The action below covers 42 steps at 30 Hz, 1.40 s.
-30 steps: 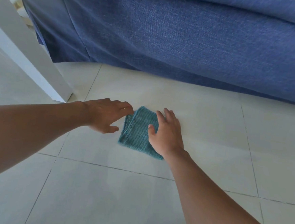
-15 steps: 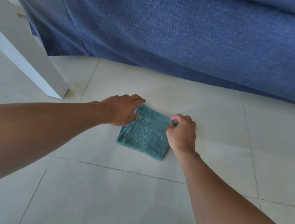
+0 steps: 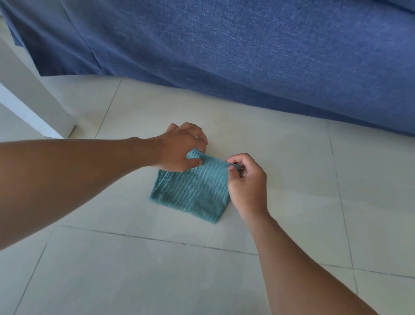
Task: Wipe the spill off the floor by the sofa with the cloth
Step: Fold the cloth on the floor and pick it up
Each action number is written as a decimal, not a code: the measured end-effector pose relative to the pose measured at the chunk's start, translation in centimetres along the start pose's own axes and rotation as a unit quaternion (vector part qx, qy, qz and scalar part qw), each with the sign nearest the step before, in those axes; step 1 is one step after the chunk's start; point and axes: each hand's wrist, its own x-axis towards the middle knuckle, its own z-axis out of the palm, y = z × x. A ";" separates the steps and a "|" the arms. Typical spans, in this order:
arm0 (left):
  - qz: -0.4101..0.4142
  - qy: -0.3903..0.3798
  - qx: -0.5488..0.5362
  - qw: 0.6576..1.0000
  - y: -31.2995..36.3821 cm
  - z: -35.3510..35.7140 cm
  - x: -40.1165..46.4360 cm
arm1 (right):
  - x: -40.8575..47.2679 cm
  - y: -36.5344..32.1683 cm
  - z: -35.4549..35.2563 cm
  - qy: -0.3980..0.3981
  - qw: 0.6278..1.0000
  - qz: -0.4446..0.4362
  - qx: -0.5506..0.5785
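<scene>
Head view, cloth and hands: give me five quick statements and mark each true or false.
1. The teal cloth lies folded on the tiled floor. True.
2. The right hand pinches the cloth's far right corner. True.
3. The left hand is lifted clear of the cloth. False: its thumb and fingers are at the cloth's far left corner.
4. The cloth is tucked under the blue sofa. False: bare tile separates them.
5. A white furniture leg stands left of the cloth. True.
</scene>
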 end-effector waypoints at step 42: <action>-0.341 -0.197 -0.253 0.884 0.5 -1.0 -6.6 | -0.4 0.1 1.6 0.050 0.985 0.161 -0.020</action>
